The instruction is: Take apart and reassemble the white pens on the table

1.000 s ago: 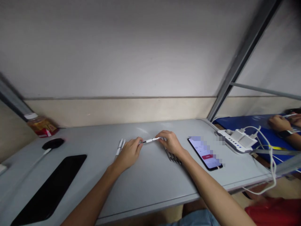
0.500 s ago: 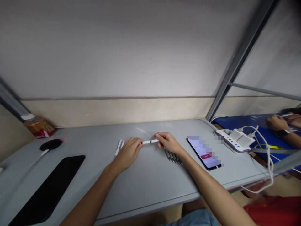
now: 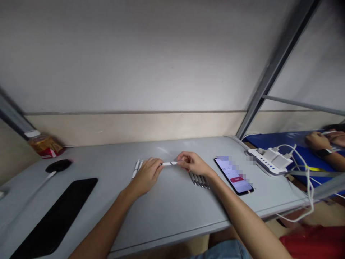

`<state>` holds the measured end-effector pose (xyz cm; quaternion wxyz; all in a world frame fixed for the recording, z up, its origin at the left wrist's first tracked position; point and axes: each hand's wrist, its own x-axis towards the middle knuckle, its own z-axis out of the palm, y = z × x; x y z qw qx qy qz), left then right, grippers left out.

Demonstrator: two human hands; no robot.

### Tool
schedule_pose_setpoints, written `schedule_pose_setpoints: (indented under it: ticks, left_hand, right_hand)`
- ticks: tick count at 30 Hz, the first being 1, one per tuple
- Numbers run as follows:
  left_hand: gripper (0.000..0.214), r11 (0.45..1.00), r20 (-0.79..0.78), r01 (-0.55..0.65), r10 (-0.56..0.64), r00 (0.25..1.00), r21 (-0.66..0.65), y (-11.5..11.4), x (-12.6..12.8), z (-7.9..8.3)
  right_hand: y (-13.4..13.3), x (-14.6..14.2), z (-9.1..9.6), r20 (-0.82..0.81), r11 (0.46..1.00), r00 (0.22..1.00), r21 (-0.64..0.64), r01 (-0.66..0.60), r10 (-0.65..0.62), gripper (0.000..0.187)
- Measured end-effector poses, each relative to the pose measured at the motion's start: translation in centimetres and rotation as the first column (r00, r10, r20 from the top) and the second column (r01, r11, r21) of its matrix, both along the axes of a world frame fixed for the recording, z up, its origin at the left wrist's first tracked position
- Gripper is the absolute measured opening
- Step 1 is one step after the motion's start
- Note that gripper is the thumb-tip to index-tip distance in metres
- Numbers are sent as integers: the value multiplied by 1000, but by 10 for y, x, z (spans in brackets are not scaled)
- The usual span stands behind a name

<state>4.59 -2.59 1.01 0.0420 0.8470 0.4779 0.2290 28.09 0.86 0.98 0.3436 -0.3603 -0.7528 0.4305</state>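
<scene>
A white pen [image 3: 169, 163] with a dark band lies level between my two hands, just above the grey table. My left hand [image 3: 148, 173] is closed on its left end. The fingers of my right hand [image 3: 192, 162] pinch its right end, and that tip is partly hidden by them. Beside my left wrist a few white pens [image 3: 136, 168] lie on the table, partly covered by the hand. Several pens with silvery ends [image 3: 199, 181] lie side by side below my right hand.
A lit phone [image 3: 233, 176] lies right of my right arm, near a white power strip [image 3: 266, 162] with plugs and cables. At left are a black mat [image 3: 58, 216], a black mouse [image 3: 58, 166] and a bottle [image 3: 44, 144]. Another person's hand [image 3: 318, 140] shows far right.
My right fingers have shifted slightly and curled further around the pen's right end, covering more of it. My left hand stays nearly still.
</scene>
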Motion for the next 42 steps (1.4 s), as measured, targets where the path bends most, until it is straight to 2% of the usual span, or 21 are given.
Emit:
schedule_pose_setpoints:
  ticks: [3,6,8,10,13,14,17,18,20,23,26,27,30,33,36,38,42]
  left_hand:
    - [27,1000,10,8,-8,1000,-2,0,0,-1]
    - [27,1000,12,-8,8,1000,-11,1,0,-2]
    - [28,1000,2,-15,16,1000,-15,1,-1,-3]
    - [29,1000,-5,-4,4,1000,-20,1,-1,-3]
    - [29,999,-2,21,-21,1000,-28,0,0,-3]
    - [29,999,0,20,-20,1000,-28,0,0,-3]
    - [29,1000,1,1,-1,1000,-28,-1,0,-3]
    - [29,1000,3,-1,1,1000,-27,-1,0,-3]
    - [29,1000,10,9,-8,1000,-24,0,-1,-3]
    - [28,999,12,25,-25,1000,-21,1,-1,-4]
    - [28,999,-10,15,-15,1000,-30,1,-2,-3]
    - [28,999,-19,6,-7,1000,-33,1,-2,-3]
    - [29,999,-24,2,-3,1000,-44,0,-2,-3]
    - [30,998,-9,43,-43,999,-50,0,-2,-5]
    - [30,998,7,29,-29,1000,-56,1,-2,-6]
    - [30,997,30,11,-9,1000,-78,2,-4,-6]
    - [28,993,53,16,-10,999,-116,4,-8,-6]
  right_hand:
    - [0,0,0,66,999,997,-18,35,-34,46]
    - [-1,0,2,28,999,999,23,33,-33,29]
    - [-1,0,3,7,1000,1000,31,2,-2,32]
    - [-1,1,2,39,1000,999,-2,-18,18,26]
    - [-1,1,1,109,998,994,-58,-6,13,41]
    - [-1,1,0,106,999,994,-49,5,1,43]
    - [-1,0,0,29,999,999,45,24,-25,30]
    - [-1,0,-1,15,997,1000,72,24,-25,31]
    - [-1,1,-1,49,997,999,74,10,-13,26]
    - [-1,0,-1,136,999,990,45,18,-24,44]
    - [-2,0,0,115,992,993,127,25,-39,31]
    - [-2,-1,1,105,988,994,154,14,-30,32]
    - [-3,-1,1,141,986,990,169,4,-28,27]
    - [-4,-2,0,190,987,979,155,43,-72,49]
    - [-6,-3,2,162,975,983,216,53,-89,33]
    - [-8,-5,5,158,957,983,288,39,-88,35]
    - [-14,-9,8,240,925,963,379,26,-125,26]
